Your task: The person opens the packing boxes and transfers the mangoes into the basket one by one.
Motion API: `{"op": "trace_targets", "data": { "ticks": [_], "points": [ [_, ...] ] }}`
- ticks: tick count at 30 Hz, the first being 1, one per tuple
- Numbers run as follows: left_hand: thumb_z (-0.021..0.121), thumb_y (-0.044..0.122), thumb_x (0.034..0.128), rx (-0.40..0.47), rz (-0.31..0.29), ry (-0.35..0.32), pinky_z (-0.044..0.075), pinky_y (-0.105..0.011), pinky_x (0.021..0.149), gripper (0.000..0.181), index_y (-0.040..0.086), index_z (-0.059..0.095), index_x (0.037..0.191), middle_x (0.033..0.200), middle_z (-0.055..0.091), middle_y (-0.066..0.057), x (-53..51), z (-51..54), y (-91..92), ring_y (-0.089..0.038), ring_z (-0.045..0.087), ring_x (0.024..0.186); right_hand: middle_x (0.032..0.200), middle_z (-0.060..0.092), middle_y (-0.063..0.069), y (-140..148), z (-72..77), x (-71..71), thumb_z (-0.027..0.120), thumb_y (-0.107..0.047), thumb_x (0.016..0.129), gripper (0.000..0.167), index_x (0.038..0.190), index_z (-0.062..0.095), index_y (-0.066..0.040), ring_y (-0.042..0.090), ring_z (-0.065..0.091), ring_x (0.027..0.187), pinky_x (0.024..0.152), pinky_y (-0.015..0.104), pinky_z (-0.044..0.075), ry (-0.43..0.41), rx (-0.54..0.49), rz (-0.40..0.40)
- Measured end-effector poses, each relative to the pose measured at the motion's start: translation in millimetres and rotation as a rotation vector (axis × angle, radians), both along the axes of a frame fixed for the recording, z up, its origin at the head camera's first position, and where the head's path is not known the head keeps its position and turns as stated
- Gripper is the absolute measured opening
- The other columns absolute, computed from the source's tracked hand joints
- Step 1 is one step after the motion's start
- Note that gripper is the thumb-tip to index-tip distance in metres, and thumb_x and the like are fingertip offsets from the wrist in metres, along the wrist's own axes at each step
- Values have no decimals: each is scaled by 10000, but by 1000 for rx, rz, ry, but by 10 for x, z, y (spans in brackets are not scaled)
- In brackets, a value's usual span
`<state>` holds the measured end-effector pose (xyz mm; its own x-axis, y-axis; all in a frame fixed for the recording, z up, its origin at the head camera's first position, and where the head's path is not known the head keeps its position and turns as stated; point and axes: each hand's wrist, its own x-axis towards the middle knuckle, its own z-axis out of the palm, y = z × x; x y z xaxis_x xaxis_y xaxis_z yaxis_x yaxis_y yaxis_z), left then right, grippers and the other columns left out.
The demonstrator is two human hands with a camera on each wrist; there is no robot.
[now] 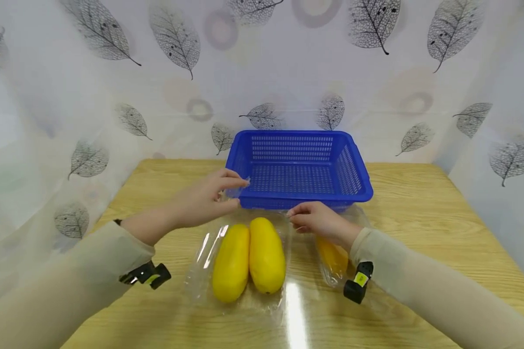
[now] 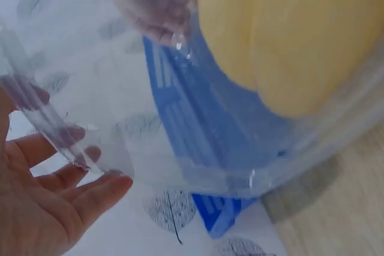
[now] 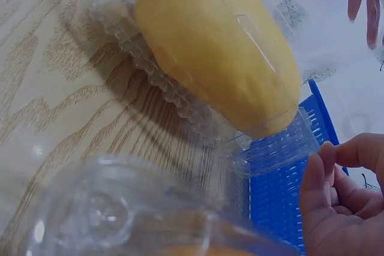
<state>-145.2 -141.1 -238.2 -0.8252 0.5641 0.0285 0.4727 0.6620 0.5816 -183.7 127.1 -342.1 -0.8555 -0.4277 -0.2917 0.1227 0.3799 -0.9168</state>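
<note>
The left hand point(image 1: 211, 198), fingers loosely parted, is touching a clear pack point(image 1: 204, 276); the right hand point(image 1: 318, 220) is pinching its edge; inside, two yellow fruits point(image 1: 266, 256) are lying bodyward of both hands, long axes pointing toward the basket point(image 1: 305, 198)

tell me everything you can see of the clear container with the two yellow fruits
The clear container is thin, glossy and plastic-looking, with a scalloped edge. It lies on the wood-grain table just in front of the blue basket, holding two yellow fruits side by side. The right grip pinches its basket-side edge; the left grip touches a clear raised flap, perhaps its lid.
</note>
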Motion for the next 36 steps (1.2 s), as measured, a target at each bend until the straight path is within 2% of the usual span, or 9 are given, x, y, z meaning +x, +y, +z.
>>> {"op": "trace_targets", "data": {
  "ticks": [5,8,10,12,15,17,20,26,36],
  "points": [
    [499,165,938,7,27,-37,452,-448,895,441,54,464,1363,1409,403,-121,3,93,-287,-301,521,1114,924,611,134,29,-15,-10,508,-64,952,242,1120,556,104,167,578,782,821,365,519,-19,-20,-17],
    [469,203,971,-14,44,-53,425,-495,927,449,68,422,1397,1411,412,-142,15,139,-481,-330,504,1158,908,621,138,36,-7,-11,501,-60,955,250,1128,548,114,161,591,774,825,379,516,-19,-33,-15],
    [469,225,978,-26,67,-76,497,-431,813,458,98,404,1414,1314,512,-154,11,158,-598,-288,596,977,919,624,141,36,4,-9,496,-62,957,257,1136,544,117,160,597,780,824,376,517,-17,-32,-16],
    [461,232,985,-18,83,-127,525,-386,743,469,120,375,1433,1256,550,-168,1,162,-706,-249,621,885,935,625,148,35,18,-6,494,-64,959,264,1147,542,116,163,602,788,834,385,512,-14,-26,-22],
    [448,226,991,8,109,-237,534,-358,690,496,135,318,1461,1263,527,-197,-20,163,-840,-241,621,861,982,619,185,46,32,-2,491,-70,962,281,1169,533,116,155,607,794,842,386,508,-9,-17,-33],
    [425,212,1001,35,99,-312,508,-432,825,514,120,258,1479,1359,426,-248,-36,147,-916,-319,558,1095,1015,609,213,56,37,-1,489,-70,964,291,1182,525,118,152,607,796,850,390,504,-9,-17,-40],
    [408,189,1007,54,89,-376,496,-456,843,536,121,194,1493,1419,333,-274,-57,120,-993,-360,524,1137,1057,589,245,67,40,0,484,-76,967,300,1193,516,119,158,604,810,854,380,502,-15,-23,-43],
    [419,191,1004,73,96,-383,501,-450,836,546,119,190,1494,1412,341,-278,-55,77,-1058,-358,534,1129,1062,578,247,59,63,10,476,-80,969,306,1200,507,119,173,597,826,815,318,518,-20,-41,-44],
    [444,142,988,98,108,-371,531,-385,770,541,83,229,1481,1369,394,-290,-39,12,-1069,-324,583,1070,1113,565,230,53,58,12,476,-96,964,375,1271,452,119,162,608,841,846,354,507,-40,-76,-48]
  ]
}}
